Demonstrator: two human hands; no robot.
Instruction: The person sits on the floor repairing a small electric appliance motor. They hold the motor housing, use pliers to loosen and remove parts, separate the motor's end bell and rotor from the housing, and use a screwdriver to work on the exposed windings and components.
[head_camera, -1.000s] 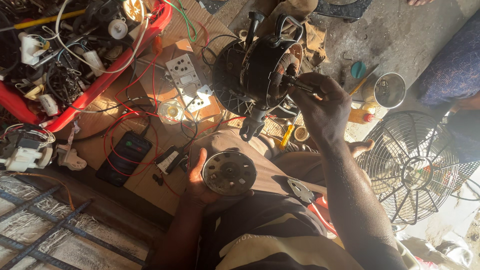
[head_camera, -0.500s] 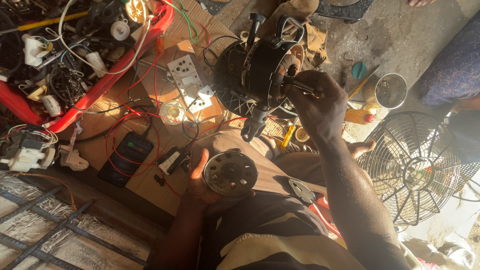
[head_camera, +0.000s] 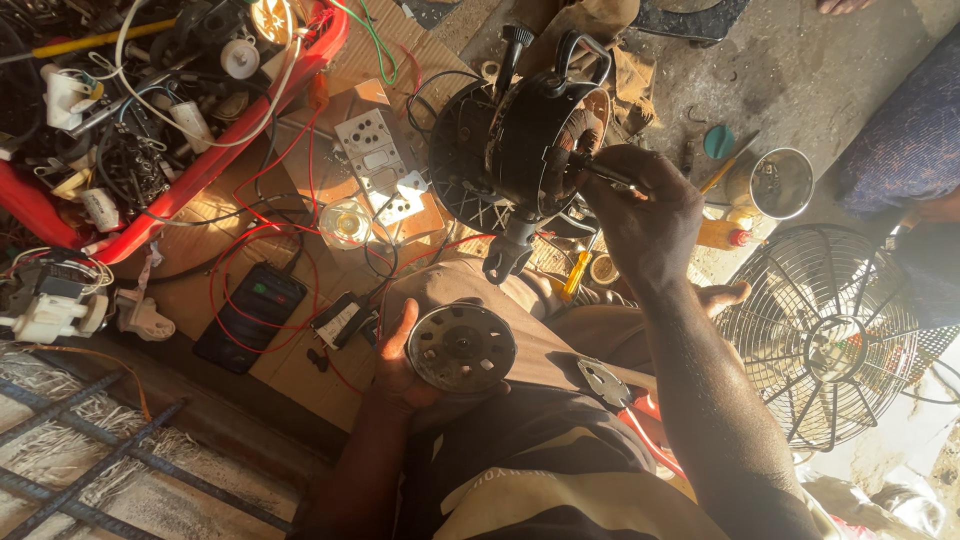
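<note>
Left hand: (head_camera: 400, 365) low in view, resting on the lap, fingers curled around the edge of a round metal motor cover (head_camera: 461, 347); the cover lies face up, holes and a centre hub showing.
Right hand: (head_camera: 640, 215) raised above the knee, fingers pinched shut on a thin dark tool (head_camera: 605, 174) whose tip points into the fan motor.
Fan motor: (head_camera: 525, 135) black, open on the side towards the hand, copper windings showing; it sits on the floor just beyond the knees, with a shaft sticking down towards the lap.
Hands apart: left on the cover, right at the motor, well separated.
Fan guard: (head_camera: 830, 330) wire grille lying flat on the floor to the right.
Red tray: (head_camera: 215, 160) upper left, full of wires and plugs.
Meter: (head_camera: 252, 315) dark, flat, on cardboard, red leads looping around it.
Metal cup: (head_camera: 780, 183) right of the motor.
Screwdriver: (head_camera: 578, 270) yellow handle, under the right wrist.
</note>
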